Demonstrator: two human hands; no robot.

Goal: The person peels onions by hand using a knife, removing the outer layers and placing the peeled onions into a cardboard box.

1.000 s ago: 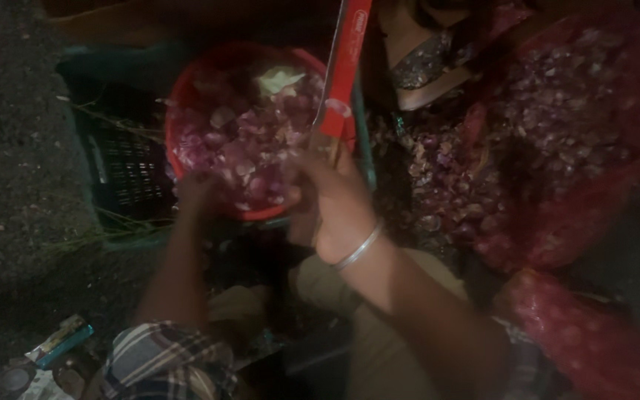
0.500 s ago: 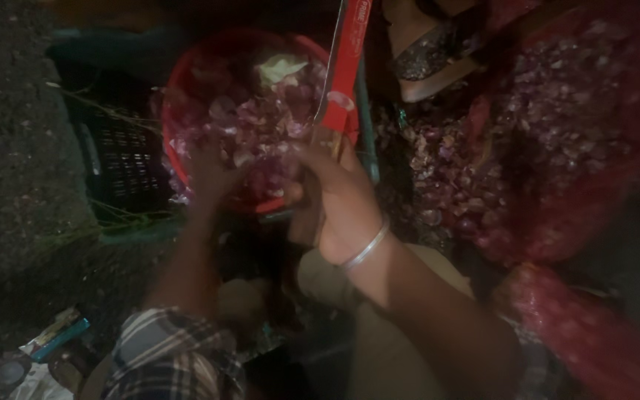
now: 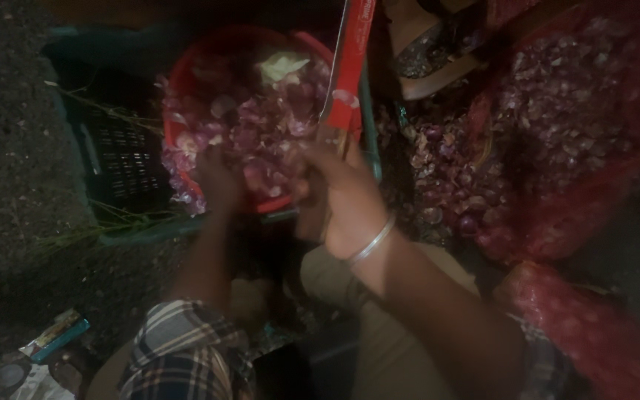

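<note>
green crate (image 3: pixel 75 159) | red mesh sack (image 3: pixel 594 341) | sandal (image 3: pixel 431 63)

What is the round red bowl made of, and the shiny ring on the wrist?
The round red bowl looks like plastic: plain bright colour, thin smooth rim. The shiny thin bangle on the right hand's wrist looks like silvery metal, since it glints pale in the dim light. Neither is certain in this darkness.

Left hand (image 3: pixel 220 181) moved further into red bowl (image 3: pixel 179 96)
</note>
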